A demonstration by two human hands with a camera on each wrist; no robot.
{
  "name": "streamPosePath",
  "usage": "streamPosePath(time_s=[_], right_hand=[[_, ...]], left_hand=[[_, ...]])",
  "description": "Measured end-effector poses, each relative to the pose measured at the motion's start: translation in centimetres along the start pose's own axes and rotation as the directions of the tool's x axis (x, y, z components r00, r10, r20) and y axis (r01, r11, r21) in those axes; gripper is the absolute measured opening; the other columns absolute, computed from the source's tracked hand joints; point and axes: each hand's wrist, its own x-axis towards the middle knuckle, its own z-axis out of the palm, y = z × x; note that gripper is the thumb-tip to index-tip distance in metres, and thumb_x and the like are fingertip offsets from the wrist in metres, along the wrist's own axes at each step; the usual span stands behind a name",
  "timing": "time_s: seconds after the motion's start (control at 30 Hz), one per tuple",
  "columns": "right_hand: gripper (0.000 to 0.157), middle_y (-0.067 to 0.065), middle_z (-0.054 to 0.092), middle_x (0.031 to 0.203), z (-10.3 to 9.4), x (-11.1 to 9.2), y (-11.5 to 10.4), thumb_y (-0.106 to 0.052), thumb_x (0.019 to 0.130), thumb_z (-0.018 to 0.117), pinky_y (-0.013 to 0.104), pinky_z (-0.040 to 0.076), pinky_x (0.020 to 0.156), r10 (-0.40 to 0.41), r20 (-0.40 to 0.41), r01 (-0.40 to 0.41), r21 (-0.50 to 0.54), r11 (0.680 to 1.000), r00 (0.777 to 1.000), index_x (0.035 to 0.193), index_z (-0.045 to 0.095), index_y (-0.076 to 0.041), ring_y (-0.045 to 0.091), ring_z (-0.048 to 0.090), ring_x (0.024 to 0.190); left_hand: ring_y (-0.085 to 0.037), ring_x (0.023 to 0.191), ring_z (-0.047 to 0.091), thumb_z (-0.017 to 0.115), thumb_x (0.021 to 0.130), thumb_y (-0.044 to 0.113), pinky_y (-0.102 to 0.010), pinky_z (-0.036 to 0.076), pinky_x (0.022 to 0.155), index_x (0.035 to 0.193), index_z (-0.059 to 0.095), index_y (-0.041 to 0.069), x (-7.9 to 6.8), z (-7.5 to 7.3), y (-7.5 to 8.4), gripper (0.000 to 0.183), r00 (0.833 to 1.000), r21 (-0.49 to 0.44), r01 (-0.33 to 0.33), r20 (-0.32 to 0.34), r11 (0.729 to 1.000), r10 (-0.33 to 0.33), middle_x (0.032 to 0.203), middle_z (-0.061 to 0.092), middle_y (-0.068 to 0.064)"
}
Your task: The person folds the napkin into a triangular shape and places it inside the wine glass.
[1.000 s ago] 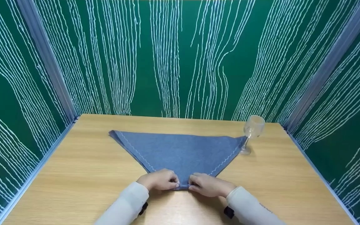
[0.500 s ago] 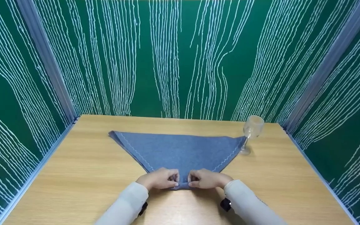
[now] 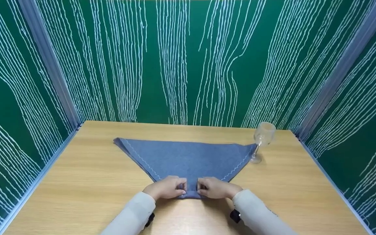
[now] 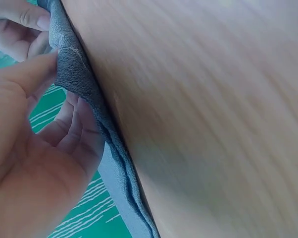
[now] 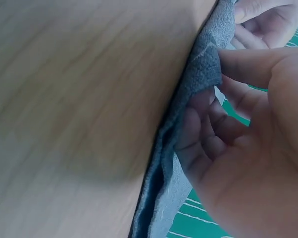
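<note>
A blue-grey cloth [image 3: 188,160] lies folded on the table, its long edge at the back and its narrow end rolled over at the front. My left hand [image 3: 166,187] pinches the left side of that rolled end, thumb on the near side. Opposite it, my right hand [image 3: 217,187] pinches the right side, a short stretch of roll showing between the two. In the left wrist view the left thumb presses the rolled cloth [image 4: 74,69] against curled fingers. The right wrist view shows the right thumb on the roll [image 5: 206,64], with layered cloth edges below it.
A clear wine glass [image 3: 264,135] stands at the cloth's right corner, its foot close to the fabric. The wooden table [image 3: 77,189] is bounded by green walls [image 3: 148,81] with white wavy lines. Dark wrist devices [image 3: 235,215] sit under the sleeves.
The right hand has shifted slightly left and away from me, and its fingers now sit higher over the cloth. The front end shows a slightly thicker roll. The glass has stayed put.
</note>
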Motion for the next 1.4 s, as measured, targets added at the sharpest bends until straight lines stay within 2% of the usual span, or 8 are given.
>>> streamPosePath(time_s=[0.37, 0.77, 1.0, 1.13, 1.2, 1.27, 1.4], right_hand=[[0.007, -0.010, 0.046, 0.076, 0.2, -0.8, -0.9, -0.016, 0.090, 0.055, 0.022, 0.040, 0.062, -0.001, 0.069, -0.001, 0.035, 0.999, 0.998, 0.084, 0.052, -0.014, 0.006, 0.045, 0.068], [0.008, -0.012, 0.045, 0.074, 0.7, -1.6, -1.6, -0.017, 0.089, 0.056, 0.020, 0.038, 0.059, -0.023, 0.082, 0.019, 0.047, 0.999, 0.996, 0.083, 0.052, -0.015, 0.004, 0.044, 0.067], [0.008, -0.012, 0.046, 0.074, 0.7, -1.8, -1.7, -0.020, 0.090, 0.056, 0.021, 0.038, 0.059, 0.012, 0.123, -0.019, 0.054, 0.998, 0.992, 0.084, 0.051, -0.017, 0.004, 0.045, 0.067], [0.009, -0.012, 0.046, 0.074, 0.6, -1.8, -1.7, -0.021, 0.090, 0.056, 0.021, 0.038, 0.059, 0.029, 0.130, -0.038, 0.069, 0.997, 0.991, 0.083, 0.052, -0.018, 0.004, 0.045, 0.067], [0.009, -0.012, 0.047, 0.074, 0.6, -1.8, -1.6, -0.021, 0.090, 0.056, 0.021, 0.038, 0.059, 0.031, 0.130, -0.041, 0.075, 0.996, 0.991, 0.083, 0.052, -0.018, 0.004, 0.045, 0.067], [0.009, -0.012, 0.047, 0.074, 0.6, -1.8, -1.5, -0.021, 0.090, 0.056, 0.021, 0.038, 0.059, 0.025, 0.128, -0.035, 0.077, 0.996, 0.991, 0.083, 0.052, -0.018, 0.004, 0.045, 0.067], [0.008, -0.013, 0.047, 0.074, 0.7, -1.8, -1.3, -0.021, 0.090, 0.056, 0.020, 0.038, 0.060, 0.012, 0.126, -0.022, 0.079, 0.997, 0.992, 0.083, 0.053, -0.018, 0.003, 0.045, 0.067]], left_hand=[[-0.008, 0.072, 0.045, 0.061, 0.087, 0.023, -0.022, 0.037, 0.063, 0.087, 0.058, 0.021, -0.9, 0.2, 0.8, 0.004, 0.999, -0.013, -0.023, 0.035, 1.000, 0.023, 0.077, 0.046, 0.011], [-0.008, 0.074, 0.046, 0.062, 0.086, 0.022, -0.021, 0.036, 0.063, 0.087, 0.058, 0.020, -2.0, 0.5, 1.7, 0.005, 0.997, -0.011, -0.061, 0.039, 0.998, 0.062, 0.078, 0.049, 0.009], [-0.008, 0.073, 0.046, 0.062, 0.086, 0.023, -0.020, 0.035, 0.062, 0.087, 0.057, 0.020, -2.1, 0.5, 1.9, 0.006, 0.996, 0.003, -0.080, 0.050, 0.997, 0.080, 0.078, 0.051, 0.007], [-0.006, 0.072, 0.046, 0.062, 0.086, 0.022, -0.019, 0.036, 0.061, 0.087, 0.057, 0.020, -2.1, 0.4, 2.2, 0.005, 0.992, 0.049, -0.118, 0.052, 0.992, 0.116, 0.078, 0.052, 0.006], [-0.004, 0.070, 0.046, 0.062, 0.085, 0.021, -0.016, 0.037, 0.060, 0.087, 0.059, 0.019, -2.0, 0.4, 2.2, 0.005, 0.985, 0.105, -0.170, 0.038, 0.980, 0.167, 0.077, 0.052, 0.007], [-0.001, 0.068, 0.047, 0.064, 0.082, 0.020, -0.014, 0.038, 0.058, 0.086, 0.060, 0.020, -2.1, 0.3, 2.3, 0.006, 0.973, 0.177, -0.231, 0.018, 0.957, 0.232, 0.077, 0.052, 0.009], [0.001, 0.068, 0.046, 0.071, 0.072, 0.027, -0.015, 0.039, 0.058, 0.083, 0.064, 0.024, -2.3, 0.2, 2.5, 0.013, 0.934, 0.341, -0.327, -0.027, 0.881, 0.358, 0.076, 0.052, 0.015]])
